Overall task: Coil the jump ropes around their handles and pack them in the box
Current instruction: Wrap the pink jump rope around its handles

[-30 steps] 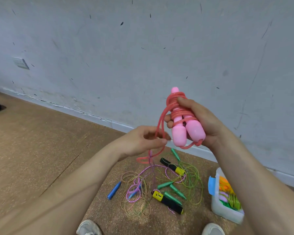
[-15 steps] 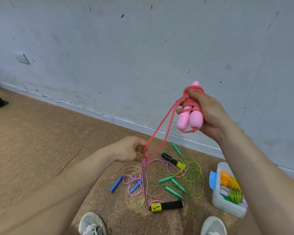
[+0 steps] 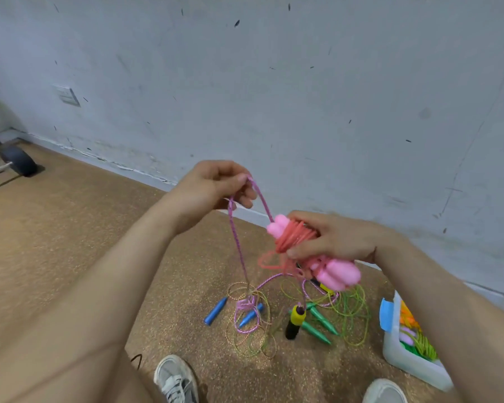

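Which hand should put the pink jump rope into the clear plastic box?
Probably right. The right hand grips the pink plastic handles wound with red cord, and the clear plastic box sits on that side. The left hand is busy pinching the purple braided rope.

We record a plain indoor room; its use cannot be told. Evidence: a pale painted wall [image 3: 274, 97], scuffed and flecked, bearing a switch plate [image 3: 66, 95]; a chipped skirting [image 3: 105, 162] along its foot; a speckled brown floor [image 3: 70, 228]. A dark wheel [image 3: 19, 164] stands at the floor's left edge. Loose jump ropes [image 3: 322, 319] and a plastic box [image 3: 405, 365] lie directly on the floor.
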